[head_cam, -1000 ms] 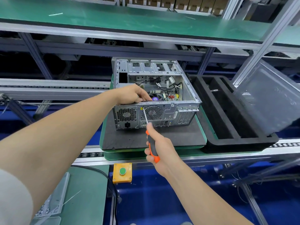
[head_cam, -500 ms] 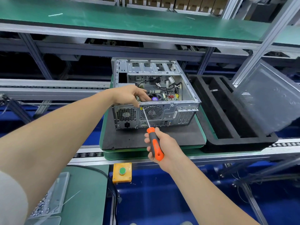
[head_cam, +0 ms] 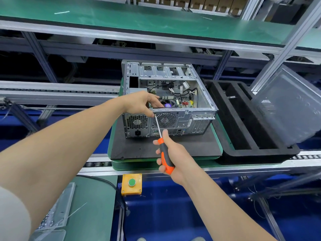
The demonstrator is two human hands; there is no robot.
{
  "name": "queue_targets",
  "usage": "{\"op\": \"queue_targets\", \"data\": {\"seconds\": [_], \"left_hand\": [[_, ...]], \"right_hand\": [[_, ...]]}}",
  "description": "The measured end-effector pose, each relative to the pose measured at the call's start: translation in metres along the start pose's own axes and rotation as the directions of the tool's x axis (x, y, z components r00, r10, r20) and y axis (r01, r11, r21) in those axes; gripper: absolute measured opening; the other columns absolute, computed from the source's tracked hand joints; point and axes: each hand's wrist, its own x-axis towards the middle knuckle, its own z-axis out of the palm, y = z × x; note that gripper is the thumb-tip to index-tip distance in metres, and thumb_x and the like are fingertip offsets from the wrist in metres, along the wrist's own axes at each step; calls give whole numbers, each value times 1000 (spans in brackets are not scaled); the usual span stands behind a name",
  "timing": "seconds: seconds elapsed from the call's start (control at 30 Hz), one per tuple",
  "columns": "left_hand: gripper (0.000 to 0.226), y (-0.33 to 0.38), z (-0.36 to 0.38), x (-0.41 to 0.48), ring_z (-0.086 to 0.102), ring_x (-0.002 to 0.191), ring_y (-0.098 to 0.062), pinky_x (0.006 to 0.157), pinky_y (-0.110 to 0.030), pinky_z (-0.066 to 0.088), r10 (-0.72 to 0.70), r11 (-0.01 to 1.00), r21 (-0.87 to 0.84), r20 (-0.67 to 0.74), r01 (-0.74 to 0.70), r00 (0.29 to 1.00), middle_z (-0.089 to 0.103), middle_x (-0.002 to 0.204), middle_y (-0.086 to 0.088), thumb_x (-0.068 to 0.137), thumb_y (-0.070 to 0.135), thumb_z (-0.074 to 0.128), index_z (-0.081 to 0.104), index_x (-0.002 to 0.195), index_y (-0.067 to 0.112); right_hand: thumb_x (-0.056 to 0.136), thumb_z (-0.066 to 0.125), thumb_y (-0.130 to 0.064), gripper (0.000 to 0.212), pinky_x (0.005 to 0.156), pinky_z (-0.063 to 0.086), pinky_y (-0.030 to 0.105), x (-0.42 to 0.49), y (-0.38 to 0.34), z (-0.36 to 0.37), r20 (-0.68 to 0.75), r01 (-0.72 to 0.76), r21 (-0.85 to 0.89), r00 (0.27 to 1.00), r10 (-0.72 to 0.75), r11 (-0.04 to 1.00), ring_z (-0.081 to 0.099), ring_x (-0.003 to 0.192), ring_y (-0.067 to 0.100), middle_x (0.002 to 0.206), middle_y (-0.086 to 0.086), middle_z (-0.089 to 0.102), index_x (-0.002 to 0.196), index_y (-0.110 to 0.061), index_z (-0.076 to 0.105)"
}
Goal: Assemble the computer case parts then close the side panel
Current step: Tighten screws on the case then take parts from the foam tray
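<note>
Case (head_cam: 199,100), open-topped on the pad (head_cam: 191,146), looks heavy, stiff, sharp-edged sheet steel; its rear rim is the safe hold, and left hand (head_cam: 140,105) fingers (head_cam: 152,98) pinch there. At 6 o'clock, right hand (head_cam: 175,159) fingers (head_cam: 158,151) wrap the screwdriver (head_cam: 164,153). Panel (head_cam: 286,108) leans at 3 o'clock.

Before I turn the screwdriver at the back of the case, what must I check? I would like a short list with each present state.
1. Right hand grips the screwdriver: ok.
2. Tip touches the case at its rear top edge: ok.
3. Tip seated in a screw head: cannot tell, too small.
4. Left hand holds the case edge: ok.
5. Side panel closed: not ok, it leans in the tray.
</note>
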Motion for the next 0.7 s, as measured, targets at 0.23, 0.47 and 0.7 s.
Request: {"op": "queue_targets", "data": {"seconds": [0.23, 0.47, 0.7], "left_hand": [[48, 0, 0, -1, 33, 145, -3, 108, -29, 29, 4, 1000, -27, 4, -4, 1000, 61, 138, -1, 85, 15, 78, 68, 127, 34], [48, 2, 0, -3, 36, 143, -5, 108, -31, 34, -9, 1000, -20, -9, 9, 1000, 55, 145, -2, 85, 11, 73, 69, 129, 31], [49, 2, 3, -2, 36, 144, -5, 106, -30, 35, -25, 999, -21, -15, 25, 1000, 61, 136, 1, 84, 10, 71, 69, 129, 29]], "right_hand": [[103, 50, -60, 58, 48, 50, 26, -1, 5, 1, -11, -1, 31, 1000, 1, 1000, 57, 52, 15, 78, 4, 69, 99, -10, 79], [94, 71, -54, 48, 45, 46, 26, 1, 5, 3, -62, 51, 51, 997, -48, 997, 59, 52, 17, 74, 5, 67, 101, -7, 72], [83, 84, -53, 49, 44, 44, 26, 2, 4, 3, -92, 58, 50, 994, -54, 997, 56, 52, 17, 86, 7, 61, 101, -9, 71]]}}
